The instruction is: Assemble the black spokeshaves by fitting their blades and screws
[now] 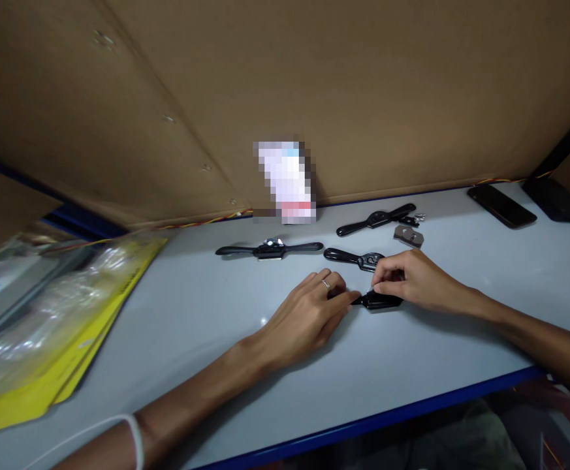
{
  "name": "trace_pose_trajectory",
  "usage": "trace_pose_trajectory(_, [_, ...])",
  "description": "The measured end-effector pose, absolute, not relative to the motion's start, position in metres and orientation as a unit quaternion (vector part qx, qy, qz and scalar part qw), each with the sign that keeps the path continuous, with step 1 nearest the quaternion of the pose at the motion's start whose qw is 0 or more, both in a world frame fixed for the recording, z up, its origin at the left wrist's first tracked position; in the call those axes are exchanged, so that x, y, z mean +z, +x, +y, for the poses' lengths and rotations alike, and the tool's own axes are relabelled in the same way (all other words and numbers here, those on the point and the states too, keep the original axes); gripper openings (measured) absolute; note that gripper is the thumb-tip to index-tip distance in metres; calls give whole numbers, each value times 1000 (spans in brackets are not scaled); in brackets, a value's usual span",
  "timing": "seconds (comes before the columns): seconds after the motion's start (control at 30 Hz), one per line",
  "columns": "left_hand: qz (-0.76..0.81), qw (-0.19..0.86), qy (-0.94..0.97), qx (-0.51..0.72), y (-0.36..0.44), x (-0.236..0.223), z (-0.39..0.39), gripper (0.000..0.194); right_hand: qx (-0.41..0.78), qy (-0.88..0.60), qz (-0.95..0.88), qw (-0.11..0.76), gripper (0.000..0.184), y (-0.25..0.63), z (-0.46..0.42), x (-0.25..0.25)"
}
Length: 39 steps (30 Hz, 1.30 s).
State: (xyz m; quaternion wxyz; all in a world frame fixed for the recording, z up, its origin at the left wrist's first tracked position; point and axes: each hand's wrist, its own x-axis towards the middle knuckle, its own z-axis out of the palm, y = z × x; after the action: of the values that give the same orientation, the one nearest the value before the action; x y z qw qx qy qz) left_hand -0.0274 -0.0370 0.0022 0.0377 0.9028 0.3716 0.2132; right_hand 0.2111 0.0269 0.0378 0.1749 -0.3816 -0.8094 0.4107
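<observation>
My left hand (pixel 314 310) is closed around one handle of a black spokeshave (pixel 380 301) lying on the table. Over the middle of that spokeshave, my right hand (pixel 402 281) pinches a small shiny piece, perhaps a screw, mostly hidden by the fingers. Just behind my right hand lies a second spokeshave (pixel 346 256), partly covered. A third spokeshave (pixel 269 249), with a blade and bright screws on it, rests farther left. Toward the back is another black spokeshave body (pixel 377 219), beside small screws (pixel 419 217) and a grey metal plate (pixel 408 235) with holes.
Clear plastic bags with yellow cards (pixel 113 307) cover the table's left side. A phone (pixel 503 205) and a black box-like object (pixel 556 200) lie at the back right. A blurred-out upright item (pixel 289 183) leans on the cardboard wall (pixel 363 98). A blue edge (pixel 363 418) runs along the front.
</observation>
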Motion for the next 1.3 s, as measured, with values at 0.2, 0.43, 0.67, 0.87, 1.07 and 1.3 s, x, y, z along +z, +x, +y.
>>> trace_pose_trajectory(0.2, [368, 32, 906, 208, -26, 5, -37, 28, 402, -393, -810, 166, 9, 212, 31, 36])
trace_pose_trajectory(0.43, [374, 36, 903, 209, -26, 4, -38, 28, 203, -379, -895, 117, 16, 215, 22, 43])
trace_pose_trajectory(0.67, [372, 36, 904, 209, -28, 2, -38, 28, 36, -346, -933, 91, 21, 210, 7, 29])
trace_pose_trajectory(0.87, [368, 33, 908, 196, -28, 5, -38, 29, 77, -378, -907, 167, 32, 216, 18, 32])
trace_pose_trajectory(1.07, [371, 32, 908, 190, -27, 6, -39, 31, 151, -311, -923, 167, 31, 222, 18, 37])
trace_pose_trajectory(1.3, [369, 32, 908, 197, -27, 6, -39, 30, 162, -303, -923, 170, 32, 220, 15, 36])
